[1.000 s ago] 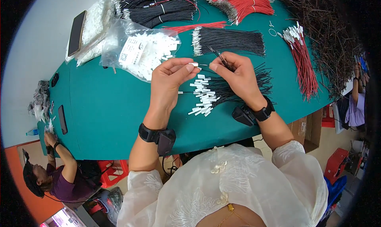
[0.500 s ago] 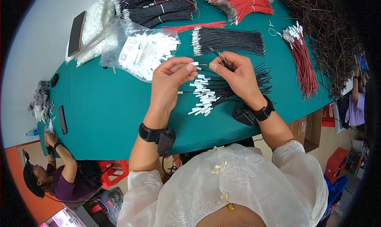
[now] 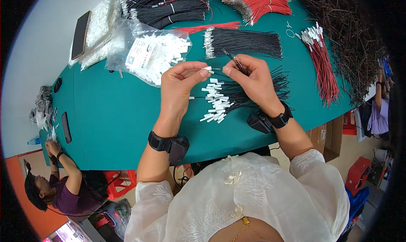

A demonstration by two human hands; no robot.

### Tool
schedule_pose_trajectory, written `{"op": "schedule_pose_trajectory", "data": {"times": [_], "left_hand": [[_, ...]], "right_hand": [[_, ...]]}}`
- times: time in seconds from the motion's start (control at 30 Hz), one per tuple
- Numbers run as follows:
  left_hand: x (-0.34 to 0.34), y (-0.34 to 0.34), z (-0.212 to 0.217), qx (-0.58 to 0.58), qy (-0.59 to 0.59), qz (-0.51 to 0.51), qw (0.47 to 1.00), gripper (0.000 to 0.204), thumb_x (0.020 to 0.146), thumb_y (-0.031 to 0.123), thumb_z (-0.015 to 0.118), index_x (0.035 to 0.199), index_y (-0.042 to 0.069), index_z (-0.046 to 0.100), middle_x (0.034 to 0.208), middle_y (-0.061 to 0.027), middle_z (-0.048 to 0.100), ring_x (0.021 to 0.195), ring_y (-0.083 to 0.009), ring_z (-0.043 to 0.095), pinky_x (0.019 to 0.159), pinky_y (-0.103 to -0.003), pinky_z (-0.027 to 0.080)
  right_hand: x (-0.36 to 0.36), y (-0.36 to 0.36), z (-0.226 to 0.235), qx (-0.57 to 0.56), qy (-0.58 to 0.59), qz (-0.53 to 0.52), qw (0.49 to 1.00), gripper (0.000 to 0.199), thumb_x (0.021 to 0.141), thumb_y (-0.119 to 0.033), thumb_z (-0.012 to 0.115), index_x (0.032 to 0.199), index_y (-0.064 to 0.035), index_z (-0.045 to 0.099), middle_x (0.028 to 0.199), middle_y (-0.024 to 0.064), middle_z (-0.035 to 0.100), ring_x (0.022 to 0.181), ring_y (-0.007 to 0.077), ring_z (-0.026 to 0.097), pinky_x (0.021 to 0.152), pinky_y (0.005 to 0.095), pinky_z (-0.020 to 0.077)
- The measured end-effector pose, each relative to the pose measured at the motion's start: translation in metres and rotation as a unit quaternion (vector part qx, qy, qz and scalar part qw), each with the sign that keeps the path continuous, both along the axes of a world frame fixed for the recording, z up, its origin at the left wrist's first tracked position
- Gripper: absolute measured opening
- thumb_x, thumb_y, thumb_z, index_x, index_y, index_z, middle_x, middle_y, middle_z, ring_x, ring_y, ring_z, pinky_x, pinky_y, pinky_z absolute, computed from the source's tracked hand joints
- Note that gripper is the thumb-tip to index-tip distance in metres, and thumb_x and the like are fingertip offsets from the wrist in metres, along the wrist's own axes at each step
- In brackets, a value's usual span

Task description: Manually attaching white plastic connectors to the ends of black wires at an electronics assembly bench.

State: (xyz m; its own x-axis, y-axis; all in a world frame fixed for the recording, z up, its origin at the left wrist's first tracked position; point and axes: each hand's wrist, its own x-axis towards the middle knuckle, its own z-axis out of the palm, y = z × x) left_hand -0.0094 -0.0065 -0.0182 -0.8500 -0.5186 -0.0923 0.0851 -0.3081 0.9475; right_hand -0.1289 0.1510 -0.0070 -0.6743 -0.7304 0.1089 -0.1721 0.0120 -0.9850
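Hands (image 3: 182, 83) (image 3: 249, 79) pinch connector (image 3: 207, 68), wire (image 3: 234, 62) mid-table (image 3: 114, 115).

Both hands are up over the green worktop (image 3: 110, 115). The left hand (image 3: 179, 83) pinches a small white connector (image 3: 207, 68) at its fingertips, while the right hand (image 3: 253, 79) grips thin black wires (image 3: 232, 61) between thumb and forefinger, tips aimed at the connector. Just below them lies a pile of black wires with white connectors fitted (image 3: 220, 100). Further back sits a clear bag of white connectors (image 3: 154, 56), a bundle of black wires (image 3: 245, 42), and red wires with white ends (image 3: 323, 62) to the right. A dark phone (image 3: 80, 34) rests far left.
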Motion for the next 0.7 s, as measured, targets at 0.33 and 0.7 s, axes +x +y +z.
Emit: {"op": "schedule_pose_trajectory", "data": {"times": [0.33,0.7], "left_hand": [[0.0003,0.0016,0.0016,-0.002,-0.005,-0.015,1.000,0.017,0.080,-0.005,0.072,0.096,-0.004,0.068,0.090,-0.0117,0.070,0.083,-0.0166,0.069,0.077,-0.026,0.055],[0.0009,0.0053,0.0058,-0.030,-0.022,-0.018,0.999,0.017,0.078,-0.006,0.073,0.095,-0.004,0.069,0.090,-0.0129,0.071,0.082,-0.0143,0.068,0.076,-0.025,0.054]], "right_hand": [[-0.0010,0.0001,-0.0039,0.023,-0.005,0.016,1.000,0.011,0.086,-0.007,0.069,0.082,0.0015,0.063,0.072,-0.0042,0.056,0.066,0.0006,0.045,0.057,0.0194,0.0347],[0.0029,-0.0006,-0.0036,0.023,-0.006,0.021,0.999,0.013,0.087,-0.008,0.069,0.081,0.0014,0.062,0.071,-0.0046,0.055,0.065,0.0004,0.043,0.056,0.0199,0.0335]]}}
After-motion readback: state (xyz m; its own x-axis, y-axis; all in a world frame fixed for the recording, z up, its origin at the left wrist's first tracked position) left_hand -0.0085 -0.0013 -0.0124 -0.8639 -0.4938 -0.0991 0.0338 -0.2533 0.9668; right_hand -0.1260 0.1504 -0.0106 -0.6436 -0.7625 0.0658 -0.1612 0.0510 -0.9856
